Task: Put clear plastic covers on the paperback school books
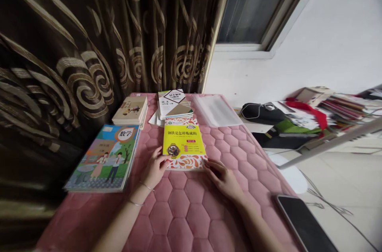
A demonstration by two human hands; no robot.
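A yellow paperback book (184, 142) with Chinese writing and a red-and-white patterned border lies face up on the pink quilted cover (182, 220). My left hand (156, 168) holds its lower left edge, the thumb over the front cover. At the lower right corner, my right hand (223, 178) grips the book, with some of its fingers hidden from view. Two thin bracelets circle my left wrist. Beyond the yellow book sits a small stack of workbooks (174, 105), the top one white and brown.
To the left are a stack topped by a blue maths textbook (104, 160) and smaller beige books (130, 109). Clear plastic sleeves (217, 109) lie at the back right. A phone (303, 222) rests near the right edge. A patterned curtain (119, 37) hangs behind.
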